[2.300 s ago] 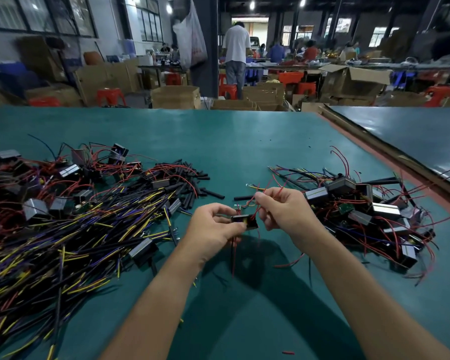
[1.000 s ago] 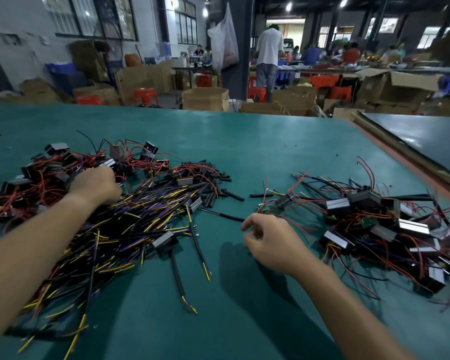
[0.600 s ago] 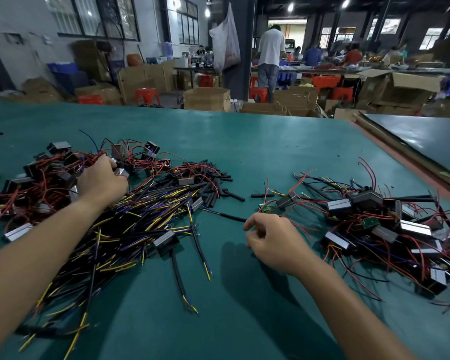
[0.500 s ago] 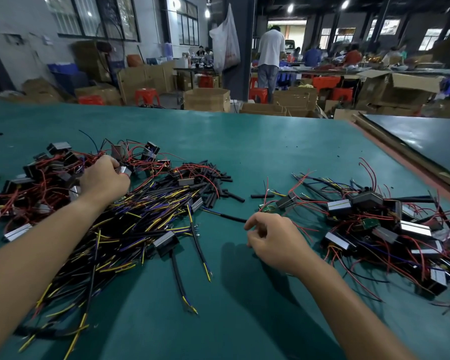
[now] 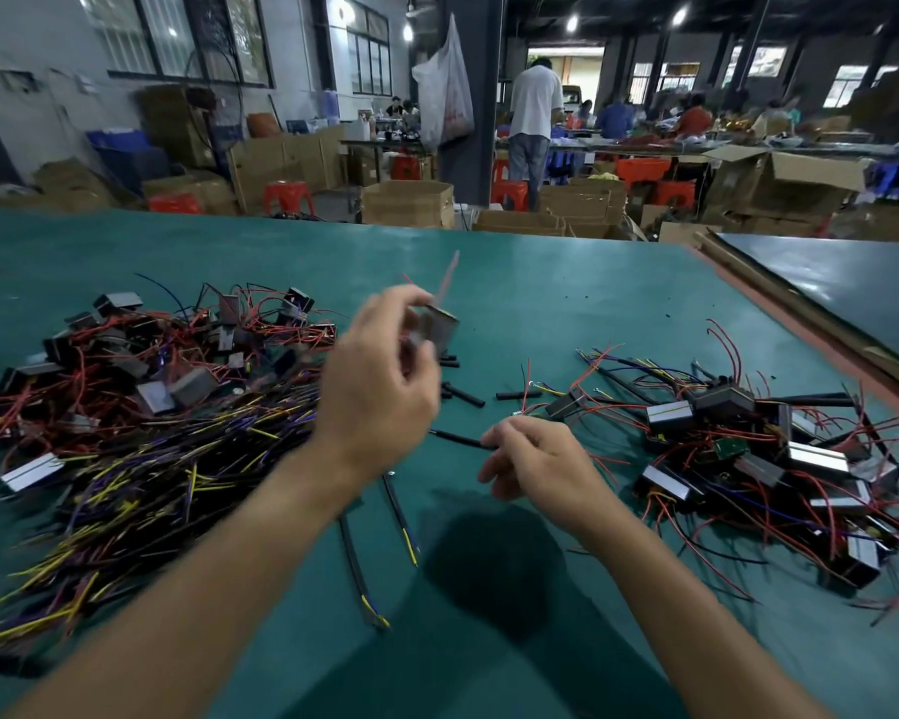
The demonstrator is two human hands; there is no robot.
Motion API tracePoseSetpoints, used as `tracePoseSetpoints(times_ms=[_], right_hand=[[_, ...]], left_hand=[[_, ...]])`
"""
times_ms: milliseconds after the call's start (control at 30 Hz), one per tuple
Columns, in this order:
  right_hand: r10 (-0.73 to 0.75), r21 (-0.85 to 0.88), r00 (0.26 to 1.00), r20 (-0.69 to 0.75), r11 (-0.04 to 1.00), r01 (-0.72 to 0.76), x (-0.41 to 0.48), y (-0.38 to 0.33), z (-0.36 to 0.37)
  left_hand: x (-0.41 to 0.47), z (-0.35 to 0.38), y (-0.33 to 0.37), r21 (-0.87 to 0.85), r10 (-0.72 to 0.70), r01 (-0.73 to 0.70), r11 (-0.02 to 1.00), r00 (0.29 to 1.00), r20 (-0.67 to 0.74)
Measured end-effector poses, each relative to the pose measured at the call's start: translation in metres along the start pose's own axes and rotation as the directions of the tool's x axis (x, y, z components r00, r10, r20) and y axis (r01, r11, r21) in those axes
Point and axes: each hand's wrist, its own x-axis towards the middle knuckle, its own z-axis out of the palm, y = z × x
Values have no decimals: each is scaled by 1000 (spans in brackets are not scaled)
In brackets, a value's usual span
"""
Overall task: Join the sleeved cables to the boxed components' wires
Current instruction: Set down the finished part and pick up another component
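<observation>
A: Nearest, what is the right hand (image 5: 535,459) doing?

B: Thumb and forefinger seem to pinch the end of one sleeved cable (image 5: 458,438) lying on the table (image 5: 541,313); ready for joining, I'd judge.

A: And the left hand (image 5: 380,397)?

B: Raised; fingers clamped on a blurred boxed component (image 5: 437,329), brought toward that cable; leftward lie the cable heap (image 5: 125,485) and, farther, the component pile (image 5: 151,355), within reach.

A blurred grey box (image 5: 438,328) was held aloft; a black sleeved cable (image 5: 458,439) lay on the desk (image 5: 567,303), one end pinched.
</observation>
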Motion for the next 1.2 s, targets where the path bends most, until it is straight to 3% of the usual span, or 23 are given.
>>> tracePoseSetpoints(times_ms=[67, 100, 267, 400, 500, 567, 633, 700, 767, 800, 933, 1033, 1100, 1200], right_hand=[[138, 361, 978, 158, 914, -187, 0, -8, -1], [135, 460, 961, 240, 856, -235, 0, -9, -3], [118, 703, 922, 369, 614, -360, 1, -7, -17], [204, 684, 942, 268, 648, -335, 0, -8, -22], [238, 698, 957, 166, 658, -285, 1, -7, -28], [213, 691, 968, 133, 680, -244, 1, -8, -32], [163, 655, 976, 142, 724, -216, 2, -8, -36], [121, 574, 979, 162, 796, -193, 1, -10, -41], [85, 484, 975, 204, 857, -176, -1, -14, -46], [80, 460, 968, 237, 869, -184, -2, -16, -48], [111, 280, 893, 435, 926, -252, -9, -14, -56], [120, 3, 817, 565, 989, -148, -13, -7, -59], [81, -95, 845, 529, 995, -37, -12, -5, -58], [2, 24, 923, 385, 1000, -13, -8, -4, -58]], left_hand=[[-18, 17, 17, -41, 21, -18, 999, 996, 91], [-26, 25, 23, -48, 24, -17, 999, 989, 146], [-50, 45, 26, 25, 74, -85, 996, 955, 287], [-49, 49, 17, -42, 18, -8, 999, 967, 255], [-41, 49, 1, -65, -222, 224, 972, 974, 42], [-41, 48, -12, -136, -404, 397, 908, 914, -26], [-44, 48, -21, -191, -560, 557, 808, 827, 45], [-43, 52, -22, -299, -675, 707, 640, 704, 220], [-41, 55, -16, -447, -678, 778, 441, 615, 403], [-40, 55, -13, -488, -654, 773, 405, 617, 436], [-42, 56, -11, -545, -585, 679, 492, 721, 372], [-45, 55, -8, -549, -523, 631, 548, 771, 364], [-48, 56, -5, -530, -469, 614, 585, 789, 396], [-50, 58, -1, -491, -421, 614, 618, 786, 453]])
